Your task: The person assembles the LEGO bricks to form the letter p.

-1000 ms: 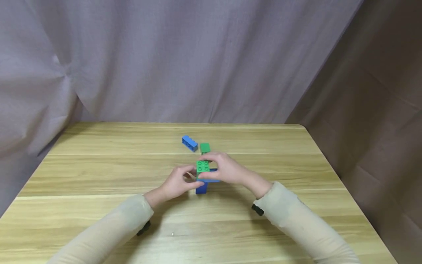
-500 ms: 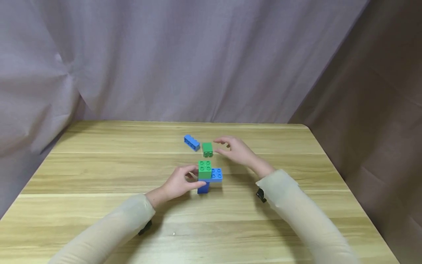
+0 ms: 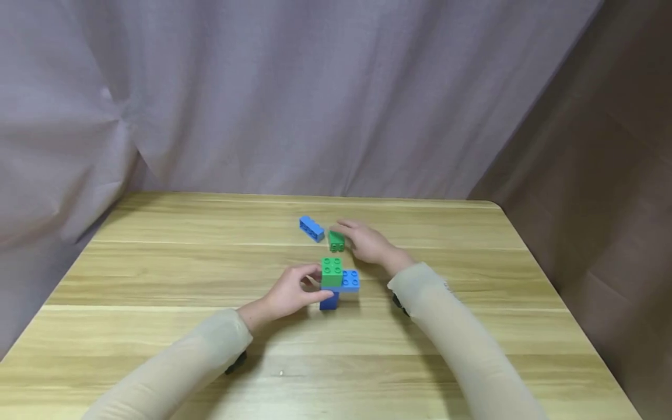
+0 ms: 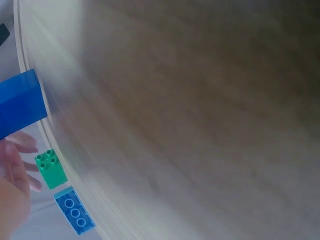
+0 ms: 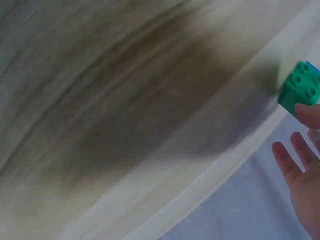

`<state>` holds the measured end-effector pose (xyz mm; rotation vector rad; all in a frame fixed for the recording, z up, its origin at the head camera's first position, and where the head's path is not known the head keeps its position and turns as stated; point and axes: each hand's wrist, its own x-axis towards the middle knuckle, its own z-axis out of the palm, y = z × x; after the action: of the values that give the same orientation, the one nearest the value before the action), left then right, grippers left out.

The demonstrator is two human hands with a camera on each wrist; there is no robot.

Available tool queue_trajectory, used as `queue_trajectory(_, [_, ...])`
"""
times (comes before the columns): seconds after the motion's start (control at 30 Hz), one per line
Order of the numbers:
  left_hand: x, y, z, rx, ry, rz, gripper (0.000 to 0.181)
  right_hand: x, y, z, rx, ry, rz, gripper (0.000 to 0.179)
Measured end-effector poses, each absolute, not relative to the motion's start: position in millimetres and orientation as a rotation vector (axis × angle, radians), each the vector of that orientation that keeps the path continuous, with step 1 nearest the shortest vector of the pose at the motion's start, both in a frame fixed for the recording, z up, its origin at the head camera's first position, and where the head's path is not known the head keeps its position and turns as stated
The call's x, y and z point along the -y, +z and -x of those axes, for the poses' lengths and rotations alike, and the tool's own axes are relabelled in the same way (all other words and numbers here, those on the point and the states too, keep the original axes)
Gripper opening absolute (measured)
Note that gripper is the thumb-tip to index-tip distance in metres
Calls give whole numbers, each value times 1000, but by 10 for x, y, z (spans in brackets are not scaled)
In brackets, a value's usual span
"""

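Note:
A stack of toy building bricks [image 3: 332,274] stands near the table's middle: dark blue at the bottom, a lighter blue brick jutting right, green with studs on top. My left hand [image 3: 290,290] grips the stack, thumb in front and fingers behind. In the left wrist view the dark blue brick [image 4: 22,102] is beside the hand. My right hand [image 3: 369,242] reaches over a loose green brick [image 3: 336,241] lying on its side. In the right wrist view its thumb overlaps that brick, while other fingers are straight and spread. Contact there is unclear.
A blue brick [image 3: 312,228] lies on its side just left of the loose green one, its hollow underside showing. The wooden table [image 3: 157,262] meets grey curtains [image 3: 294,99] at the back and a brown curtain on the right. A small pale speck lies in front.
My right hand has let go of the stack's top green brick, moved back and right, then come left over the loose green brick. My left hand keeps its grip on the stack.

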<state>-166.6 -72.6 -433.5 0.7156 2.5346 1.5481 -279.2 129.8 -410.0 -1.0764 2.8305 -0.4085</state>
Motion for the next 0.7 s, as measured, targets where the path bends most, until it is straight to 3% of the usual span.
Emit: queue_trajectory(0.7, [694, -4306, 1674, -2520, 1542, -703, 32, -1233, -4095, 2700, -2864, -147, 1139, 35])
